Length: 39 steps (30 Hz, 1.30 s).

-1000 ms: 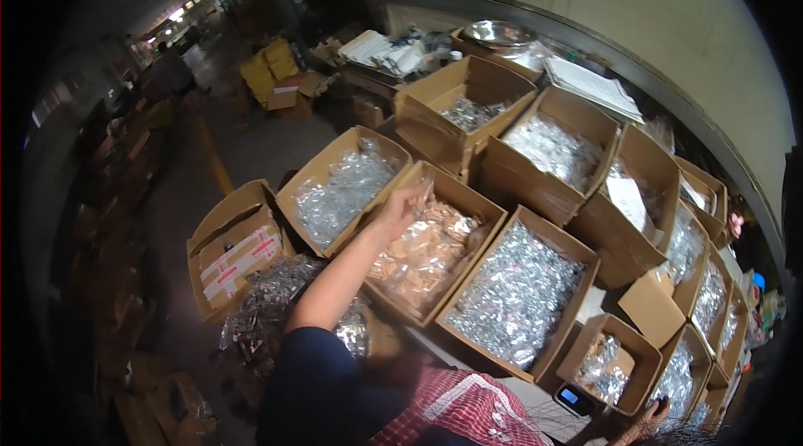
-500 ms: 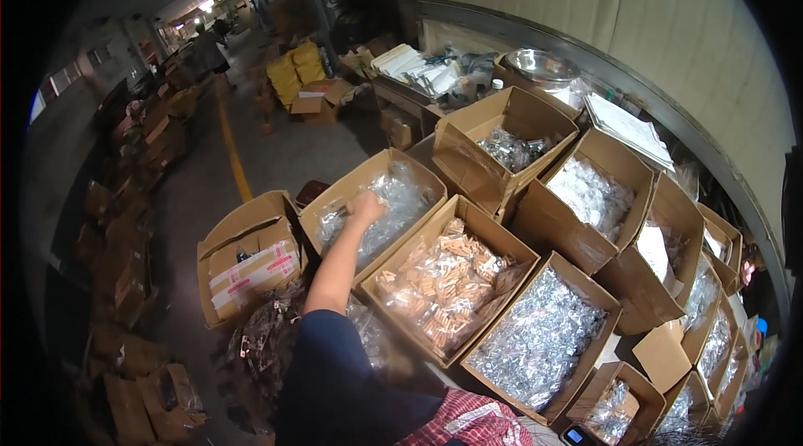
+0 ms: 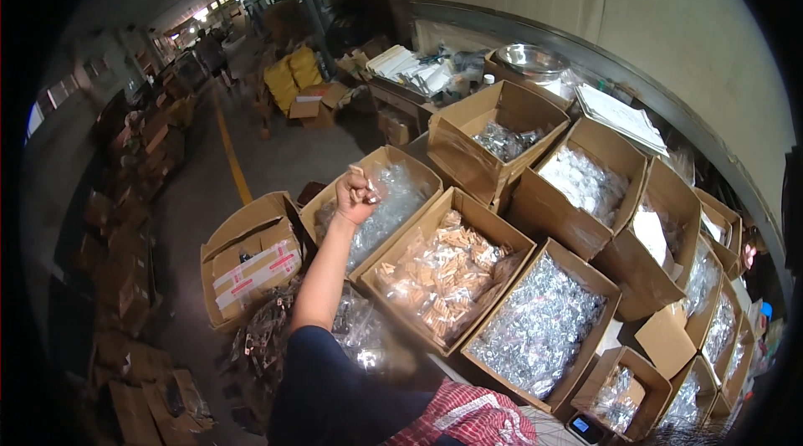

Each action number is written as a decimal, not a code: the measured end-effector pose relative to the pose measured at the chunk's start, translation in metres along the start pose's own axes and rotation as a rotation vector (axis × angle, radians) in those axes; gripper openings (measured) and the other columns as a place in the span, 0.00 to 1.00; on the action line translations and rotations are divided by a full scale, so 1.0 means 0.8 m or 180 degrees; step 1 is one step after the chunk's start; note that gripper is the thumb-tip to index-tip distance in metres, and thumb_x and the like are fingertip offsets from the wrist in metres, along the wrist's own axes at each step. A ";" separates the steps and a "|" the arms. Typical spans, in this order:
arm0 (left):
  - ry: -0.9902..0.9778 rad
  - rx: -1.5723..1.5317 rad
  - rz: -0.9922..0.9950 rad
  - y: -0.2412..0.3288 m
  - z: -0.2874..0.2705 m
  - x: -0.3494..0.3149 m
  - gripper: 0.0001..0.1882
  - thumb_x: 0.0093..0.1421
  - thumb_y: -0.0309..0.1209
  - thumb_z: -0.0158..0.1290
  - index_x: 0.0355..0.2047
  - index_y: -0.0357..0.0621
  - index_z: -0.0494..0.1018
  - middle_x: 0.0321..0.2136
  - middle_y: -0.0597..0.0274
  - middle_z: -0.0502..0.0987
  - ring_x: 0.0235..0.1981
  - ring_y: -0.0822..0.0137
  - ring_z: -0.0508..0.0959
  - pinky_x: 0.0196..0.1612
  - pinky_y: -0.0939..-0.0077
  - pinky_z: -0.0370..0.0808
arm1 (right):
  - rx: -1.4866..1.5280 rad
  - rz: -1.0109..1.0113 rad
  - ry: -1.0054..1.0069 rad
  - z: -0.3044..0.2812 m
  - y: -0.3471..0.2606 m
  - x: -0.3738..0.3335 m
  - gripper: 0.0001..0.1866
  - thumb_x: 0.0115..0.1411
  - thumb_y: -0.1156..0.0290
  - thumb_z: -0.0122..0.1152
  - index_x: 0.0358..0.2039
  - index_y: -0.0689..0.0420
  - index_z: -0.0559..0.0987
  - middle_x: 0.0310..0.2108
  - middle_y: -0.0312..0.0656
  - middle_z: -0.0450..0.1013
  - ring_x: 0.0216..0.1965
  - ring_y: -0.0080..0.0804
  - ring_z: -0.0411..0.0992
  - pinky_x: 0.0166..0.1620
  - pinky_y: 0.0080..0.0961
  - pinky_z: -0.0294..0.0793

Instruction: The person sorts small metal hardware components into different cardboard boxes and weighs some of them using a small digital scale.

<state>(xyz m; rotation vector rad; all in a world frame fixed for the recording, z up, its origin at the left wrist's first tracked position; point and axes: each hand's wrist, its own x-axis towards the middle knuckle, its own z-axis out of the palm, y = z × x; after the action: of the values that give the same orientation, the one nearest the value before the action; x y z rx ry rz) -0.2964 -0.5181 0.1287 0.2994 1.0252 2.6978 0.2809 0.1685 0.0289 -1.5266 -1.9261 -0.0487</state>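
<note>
My left hand (image 3: 357,197) is raised over a carton of clear plastic bags (image 3: 391,210), its fingers curled closed. A small clear plastic bag (image 3: 379,191) appears to be pinched in them; its contents are too blurred to tell. Just to the right stands a carton of bagged wooden dowels (image 3: 443,279). Beyond that, a carton is full of small bagged shiny metal parts (image 3: 544,329). My right hand is out of view.
More open cartons (image 3: 585,182) line the right side. A small carton (image 3: 623,396) and a device with a lit display (image 3: 583,427) sit at the near right. A taped carton (image 3: 251,266) is at left. A metal bowl (image 3: 533,61) stands at the back; a person (image 3: 213,53) is far off.
My left hand has lifted out of the carton of clear bags and turned, with its curled fingers now showing. The view has shifted slightly.
</note>
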 end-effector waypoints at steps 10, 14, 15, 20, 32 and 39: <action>-0.2380 -0.1823 -0.1201 -0.193 0.248 -0.049 0.07 0.33 0.27 0.49 0.14 0.43 0.62 0.14 0.62 0.65 0.18 0.66 0.68 0.25 0.73 0.69 | 0.0902 -0.0514 -0.0080 0.045 0.048 0.013 0.17 0.59 0.76 0.49 0.48 0.66 0.75 0.45 0.55 0.74 0.47 0.48 0.72 0.53 0.34 0.68; -0.2248 -0.1545 -0.2567 -0.302 0.350 -0.094 0.06 0.42 0.27 0.53 0.18 0.41 0.67 0.11 0.65 0.62 0.11 0.73 0.60 0.21 0.76 0.62 | 0.1121 -0.0536 0.0016 0.019 0.023 0.008 0.16 0.54 0.78 0.49 0.43 0.65 0.77 0.41 0.54 0.75 0.43 0.50 0.73 0.48 0.38 0.70; -0.2283 -0.1284 -0.2613 -0.331 0.367 -0.106 0.06 0.43 0.27 0.53 0.18 0.42 0.66 0.11 0.66 0.61 0.12 0.73 0.60 0.21 0.77 0.61 | 0.1152 -0.0517 -0.0040 0.012 0.007 0.005 0.16 0.52 0.79 0.49 0.42 0.64 0.77 0.39 0.52 0.75 0.41 0.50 0.73 0.47 0.38 0.70; -0.2002 0.1374 -0.2983 -0.472 0.472 -0.172 0.14 0.53 0.36 0.59 0.35 0.41 0.71 0.27 0.64 0.73 0.26 0.71 0.73 0.25 0.81 0.70 | 0.1014 -0.0694 -0.0219 -0.010 0.001 0.008 0.18 0.52 0.77 0.52 0.45 0.62 0.75 0.41 0.50 0.74 0.42 0.47 0.72 0.46 0.38 0.71; -0.0893 0.3194 -0.0299 -0.373 0.337 -0.353 0.12 0.61 0.25 0.51 0.44 0.36 0.74 0.39 0.60 0.78 0.42 0.69 0.76 0.47 0.75 0.73 | 0.2834 -0.1039 -0.0817 -0.012 0.041 0.007 0.12 0.56 0.80 0.53 0.41 0.66 0.76 0.41 0.46 0.73 0.42 0.38 0.72 0.46 0.28 0.72; 0.1181 0.2632 -0.0886 -0.228 0.174 -0.595 0.10 0.61 0.22 0.47 0.42 0.37 0.74 0.37 0.61 0.78 0.38 0.71 0.77 0.41 0.77 0.73 | 0.3171 -0.2586 0.0074 -0.031 0.095 -0.021 0.38 0.62 0.39 0.45 0.47 0.69 0.72 0.43 0.53 0.73 0.44 0.45 0.74 0.45 0.39 0.76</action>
<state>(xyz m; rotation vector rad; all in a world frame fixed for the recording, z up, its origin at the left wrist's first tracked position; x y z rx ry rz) 0.2210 -0.4383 0.0582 -0.2127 2.0803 1.9909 0.3605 0.1678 0.0117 -0.0782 -1.9427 0.4626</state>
